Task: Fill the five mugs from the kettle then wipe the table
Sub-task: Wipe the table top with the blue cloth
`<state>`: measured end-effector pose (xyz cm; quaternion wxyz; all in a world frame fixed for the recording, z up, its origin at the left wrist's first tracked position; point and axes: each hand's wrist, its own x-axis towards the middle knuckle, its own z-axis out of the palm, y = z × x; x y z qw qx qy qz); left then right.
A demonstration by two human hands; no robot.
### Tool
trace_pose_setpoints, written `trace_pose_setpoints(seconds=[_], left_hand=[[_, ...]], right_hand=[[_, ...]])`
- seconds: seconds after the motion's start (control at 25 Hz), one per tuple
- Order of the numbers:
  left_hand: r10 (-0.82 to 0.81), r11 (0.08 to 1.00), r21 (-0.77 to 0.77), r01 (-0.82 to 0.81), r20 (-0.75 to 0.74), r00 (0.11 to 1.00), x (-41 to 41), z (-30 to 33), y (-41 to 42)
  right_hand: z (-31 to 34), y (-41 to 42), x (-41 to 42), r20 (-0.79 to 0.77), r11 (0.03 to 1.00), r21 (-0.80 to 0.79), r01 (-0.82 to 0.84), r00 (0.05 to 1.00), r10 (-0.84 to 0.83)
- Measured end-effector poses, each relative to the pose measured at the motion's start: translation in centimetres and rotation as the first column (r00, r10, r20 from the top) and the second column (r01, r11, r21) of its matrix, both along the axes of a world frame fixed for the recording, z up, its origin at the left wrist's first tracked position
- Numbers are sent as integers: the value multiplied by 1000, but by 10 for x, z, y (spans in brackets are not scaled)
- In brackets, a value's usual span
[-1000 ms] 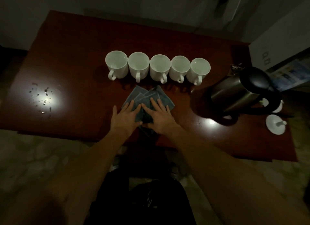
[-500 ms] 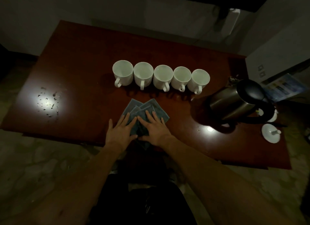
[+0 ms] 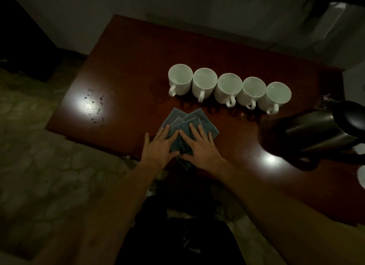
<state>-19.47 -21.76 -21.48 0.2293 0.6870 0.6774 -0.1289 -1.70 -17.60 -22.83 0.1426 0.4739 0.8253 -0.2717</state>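
Observation:
Several white mugs [image 3: 229, 86] stand in a row on the dark red table [image 3: 128, 63], handles toward me, with liquid visible inside. Just in front of them lies a folded grey cloth [image 3: 187, 124] near the table's front edge. My left hand [image 3: 160, 148] and my right hand [image 3: 199, 146] lie flat on the cloth side by side, fingers spread, pressing it down. A steel kettle [image 3: 324, 130] with a black lid stands at the right, apart from both hands.
Water drops [image 3: 92, 108] glint in a bright reflection on the table's left part. A second glare spot [image 3: 270, 159] shines near the kettle. A white lid or dish [image 3: 361, 175] shows at the right edge. Stone floor lies to the left.
Both hands stay flat on the cloth. The view has swung left, so the mugs, cloth and kettle sit further right in frame.

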Motion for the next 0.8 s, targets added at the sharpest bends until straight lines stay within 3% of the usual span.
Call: trace_pose_setpoints(seconds=[0.2, 0.52, 0.68, 0.8], left_hand=[[25, 999, -34, -25, -7, 1000, -28, -1, -39], [124, 992, -33, -125, -7, 992, -70, 2, 20], [242, 970, -14, -242, 30, 970, -78, 4, -11], [332, 941, -63, -332, -21, 943, -105, 5, -44]], right_hand=[[-1, -29, -20, 17, 996, -12, -93, 995, 93], [-5, 40, -76, 28, 987, 39, -155, 988, 154], [2, 27, -93, 52, 973, 19, -231, 972, 230], [4, 8, -129, 45, 941, 1, -337, 941, 337]])
